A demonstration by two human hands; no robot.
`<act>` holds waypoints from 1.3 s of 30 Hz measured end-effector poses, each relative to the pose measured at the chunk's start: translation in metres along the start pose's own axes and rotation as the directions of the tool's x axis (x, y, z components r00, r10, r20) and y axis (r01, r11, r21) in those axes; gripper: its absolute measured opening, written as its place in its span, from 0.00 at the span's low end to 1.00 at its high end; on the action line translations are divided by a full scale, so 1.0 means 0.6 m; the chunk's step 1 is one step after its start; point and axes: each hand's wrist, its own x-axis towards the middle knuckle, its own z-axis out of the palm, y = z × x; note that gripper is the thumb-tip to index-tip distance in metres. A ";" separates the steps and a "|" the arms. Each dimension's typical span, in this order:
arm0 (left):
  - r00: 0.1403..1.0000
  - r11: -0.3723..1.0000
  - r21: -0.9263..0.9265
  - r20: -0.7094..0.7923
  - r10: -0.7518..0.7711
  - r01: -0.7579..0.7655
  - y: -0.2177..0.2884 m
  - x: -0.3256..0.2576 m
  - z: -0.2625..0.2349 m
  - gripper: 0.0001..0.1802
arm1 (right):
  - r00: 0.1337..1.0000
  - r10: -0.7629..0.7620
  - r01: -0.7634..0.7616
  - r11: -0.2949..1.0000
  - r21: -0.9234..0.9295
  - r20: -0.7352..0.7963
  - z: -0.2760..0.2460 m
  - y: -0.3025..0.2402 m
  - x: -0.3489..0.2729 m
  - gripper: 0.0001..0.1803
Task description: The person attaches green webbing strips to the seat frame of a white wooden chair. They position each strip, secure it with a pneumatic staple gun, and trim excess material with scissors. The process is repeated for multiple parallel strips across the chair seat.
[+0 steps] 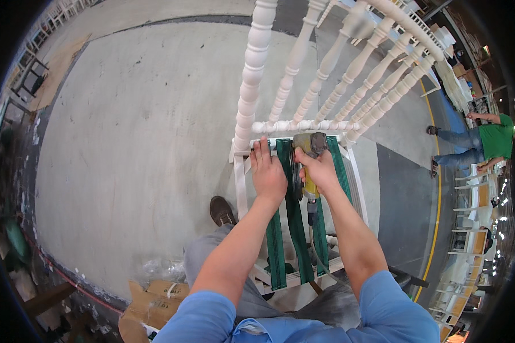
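In front of me stands a white chair frame [238, 188] with a tall back of turned spindles [255, 68]. Dark green webbing straps [296, 234] run along the seat opening from its back rail toward me. My left hand [269, 174] lies with fingers stretched out over the rear left of the seat, at the end of a strap. Closed round a yellow and grey pneumatic staple gun [311, 144], my right hand [321, 170] holds it against the back rail. Its nose, where it meets the strap, is hidden. An air hose [316, 251] hangs from its handle.
An opened cardboard box [149, 306] and clear plastic wrap [165, 268] lie at the lower left. My shoe [222, 211] is left of the chair. A person in a green shirt [494, 142] stands at the far right, near rows of white chairs [469, 246] and a yellow floor line [436, 211].
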 end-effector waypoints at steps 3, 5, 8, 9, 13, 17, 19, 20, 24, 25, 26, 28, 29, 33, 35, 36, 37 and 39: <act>1.000 1.000 0.014 -0.013 -0.024 0.024 0.006 0.002 0.009 0.14 | 1.000 0.005 -0.007 0.996 0.093 0.015 -0.053 -0.026 -0.066 0.20; 0.994 0.999 -0.033 -0.108 0.011 -0.015 -0.025 -0.004 0.013 0.18 | 1.000 0.002 -0.003 0.992 0.125 0.005 -0.103 -0.080 -0.140 0.19; 0.992 0.997 0.077 -0.129 -0.013 0.024 -0.040 0.028 0.012 0.14 | 0.999 0.042 -0.043 0.999 0.023 0.014 -0.226 -0.158 -0.283 0.20; 0.996 0.999 0.020 -0.083 -0.039 0.041 -0.026 0.030 0.011 0.13 | 0.998 0.059 -0.059 0.998 -0.002 -0.026 -0.270 -0.178 -0.348 0.21; 0.990 0.972 -0.190 0.066 -0.126 0.137 0.051 0.075 -0.031 0.09 | 0.936 0.039 -0.095 0.985 -0.145 -0.349 -0.424 -0.161 -0.618 0.22; 0.645 -0.103 -0.702 0.694 -0.319 0.705 0.115 0.063 -0.073 0.13 | 0.765 0.157 -0.209 0.978 -0.009 -0.625 -0.522 -0.057 -0.850 0.22; 0.521 -0.160 -0.580 0.799 -0.300 0.798 0.140 0.014 -0.083 0.19 | 0.633 0.235 -0.205 0.970 0.133 -0.738 -0.559 0.009 -0.957 0.22; 0.501 -0.203 -0.533 0.844 -0.189 0.821 0.159 -0.007 -0.085 0.21 | 0.561 0.209 -0.216 0.971 0.102 -0.801 -0.583 0.038 -1.013 0.21; 0.414 -0.169 -0.414 0.910 -0.035 0.895 0.161 -0.144 -0.102 0.27 | 0.399 0.303 -0.280 0.939 0.200 -0.866 -0.665 0.122 -1.130 0.24; 0.426 -0.197 -0.419 0.905 -0.004 0.887 0.160 -0.180 -0.113 0.27 | 0.442 0.326 -0.232 0.941 0.244 -0.836 -0.684 0.146 -1.125 0.24; 0.395 -0.191 -0.396 0.918 -0.046 0.898 0.159 -0.222 -0.126 0.26 | 0.483 0.332 -0.187 0.943 0.275 -0.810 -0.697 0.166 -1.111 0.25; 0.326 -0.260 -0.332 0.943 -0.066 0.907 0.181 -0.323 -0.134 0.24 | 0.574 0.386 -0.162 0.918 0.362 -0.722 -0.722 0.218 -1.090 0.25; 0.319 -0.315 -0.290 0.947 0.045 0.904 0.187 -0.369 -0.138 0.23 | 0.626 0.392 -0.149 0.909 0.390 -0.674 -0.734 0.241 -1.065 0.25; 0.115 -0.377 -0.096 0.993 0.029 0.921 0.201 -0.485 -0.160 0.16 | 0.716 0.431 -0.109 0.845 0.523 -0.549 -0.710 0.333 -0.936 0.24; 0.085 -0.382 -0.107 0.994 -0.074 0.918 0.206 -0.499 -0.180 0.14 | 0.878 0.240 0.035 0.832 0.554 -0.415 -0.683 0.364 -0.904 0.22; 0.070 -0.288 -0.097 0.992 -0.102 0.953 0.216 -0.487 -0.190 0.17 | 0.813 0.368 -0.059 0.824 0.564 -0.452 -0.672 0.384 -0.894 0.20; 0.053 -0.207 -0.086 0.986 -0.158 0.975 0.220 -0.468 -0.201 0.21 | 0.844 0.323 -0.004 0.801 0.598 -0.428 -0.664 0.403 -0.885 0.20; 0.102 -0.196 -0.125 0.987 -0.124 0.972 0.250 -0.449 -0.193 0.27 | 0.862 0.204 0.029 0.894 0.446 -0.464 -0.710 0.427 -0.896 0.24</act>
